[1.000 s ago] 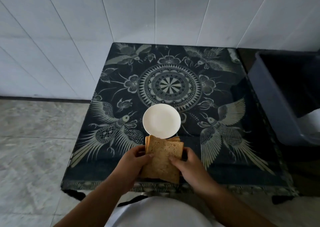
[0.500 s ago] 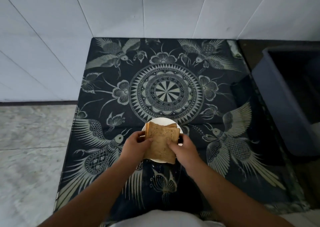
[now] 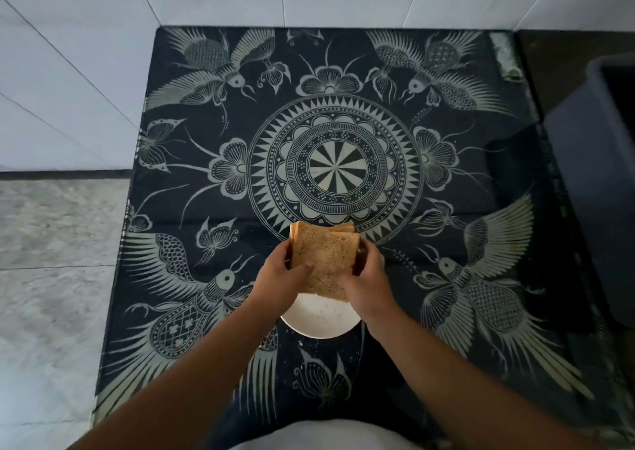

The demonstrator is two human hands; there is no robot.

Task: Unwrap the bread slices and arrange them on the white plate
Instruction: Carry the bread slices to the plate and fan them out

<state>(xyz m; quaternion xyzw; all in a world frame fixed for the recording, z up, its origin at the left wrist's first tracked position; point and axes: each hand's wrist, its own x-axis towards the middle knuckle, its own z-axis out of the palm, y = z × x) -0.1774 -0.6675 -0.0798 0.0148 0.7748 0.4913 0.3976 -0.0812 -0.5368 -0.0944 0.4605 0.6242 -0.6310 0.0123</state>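
A stack of brown bread slices (image 3: 321, 259) is held up between both hands, just above the far half of the white plate (image 3: 319, 319). My left hand (image 3: 278, 281) grips the stack's left edge, thumb on the top slice. My right hand (image 3: 366, 286) grips the right edge. No wrapper shows on the slices. The plate's near rim is visible below my wrists; its far part is hidden by the bread and hands.
The plate rests on a dark tablecloth (image 3: 326, 168) printed with a mandala, birds and butterflies. A dark grey bin (image 3: 598, 188) stands at the right edge. White tiled wall lies behind, grey floor (image 3: 51, 278) to the left.
My view has moved closer over the table. Both hands have carried the bread stack forward from the table's near edge to over the plate.
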